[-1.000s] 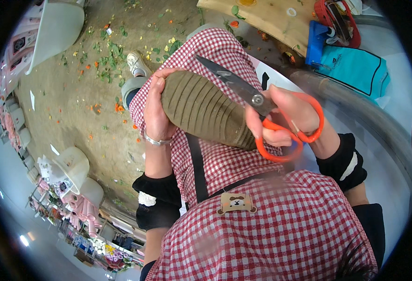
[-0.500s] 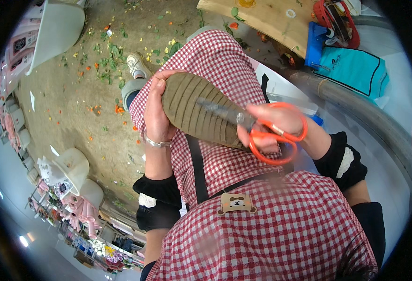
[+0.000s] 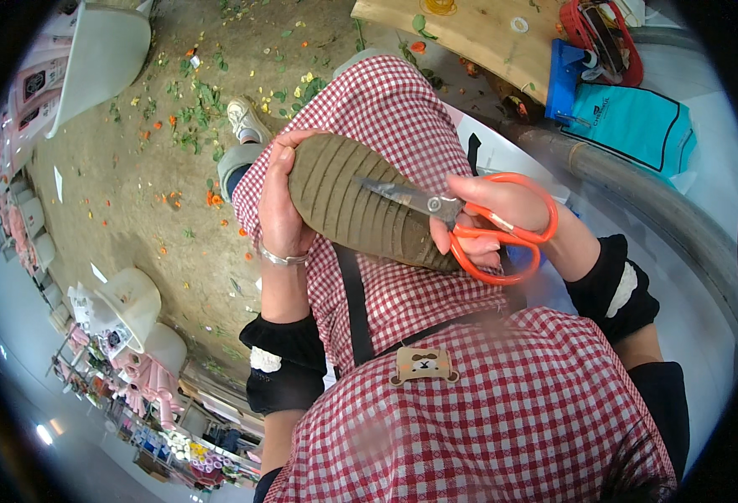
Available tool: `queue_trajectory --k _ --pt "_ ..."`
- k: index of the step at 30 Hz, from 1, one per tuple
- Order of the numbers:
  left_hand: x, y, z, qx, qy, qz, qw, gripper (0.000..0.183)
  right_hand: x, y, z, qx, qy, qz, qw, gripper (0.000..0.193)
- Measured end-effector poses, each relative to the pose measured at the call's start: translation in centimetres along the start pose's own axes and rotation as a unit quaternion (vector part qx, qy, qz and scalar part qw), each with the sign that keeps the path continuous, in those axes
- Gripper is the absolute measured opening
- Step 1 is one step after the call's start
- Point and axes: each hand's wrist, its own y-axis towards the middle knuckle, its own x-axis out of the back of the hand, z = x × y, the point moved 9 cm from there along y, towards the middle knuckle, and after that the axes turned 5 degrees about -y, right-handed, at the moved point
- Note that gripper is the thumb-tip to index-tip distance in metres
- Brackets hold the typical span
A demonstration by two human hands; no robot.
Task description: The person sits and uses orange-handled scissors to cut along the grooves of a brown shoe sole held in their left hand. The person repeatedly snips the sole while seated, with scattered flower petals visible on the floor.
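Observation:
A shoe (image 3: 340, 201) lies over my lap with its brown, ridged sole facing up. My left hand (image 3: 281, 205) is closed round its broad left end, thumb on the rim. In my right hand (image 3: 503, 214) are scissors with orange loop handles (image 3: 547, 226). Their metal blades (image 3: 398, 197) point left across the sole, nearly together. Whether the tip touches the ridges or hovers just over them, I cannot tell. The shoe's upper is hidden beneath the sole. Under it, a red-and-white checked apron (image 3: 377, 101) covers my legs.
Leaves and orange petals (image 3: 197, 109) litter the floor on the left. A wooden board (image 3: 470, 33) is at the upper right, near a turquoise bag (image 3: 633, 126) and a red basket (image 3: 625, 50). A thick grey pole (image 3: 637, 201) runs along the right. White tubs (image 3: 105, 63) stand at left.
The scissors, blurred by motion before, are now sharper and a little further right, with the handles turned slightly. My left hand and the shoe have barely moved.

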Motion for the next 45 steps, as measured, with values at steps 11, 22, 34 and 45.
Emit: queue_trajectory --k 11,22,34,45 --pt "-0.4 0.0 -0.1 -0.01 0.005 0.026 1.0 0.036 1.8 0.1 -0.1 -0.004 -0.012 0.019 1.0 0.062" --pt "0.3 -0.2 0.3 -0.011 -0.026 0.026 0.999 0.033 0.0 -0.3 -1.9 -0.023 -0.031 0.052 0.998 0.062" --pt "0.9 -0.3 0.3 -0.019 -0.04 -0.011 0.999 0.029 1.7 -0.6 -1.0 0.043 -0.045 -0.012 0.998 0.063" --pt "0.8 -0.3 0.1 -0.022 -0.016 -0.011 1.0 0.029 0.9 -0.3 -2.3 0.035 0.025 0.034 0.998 0.062"
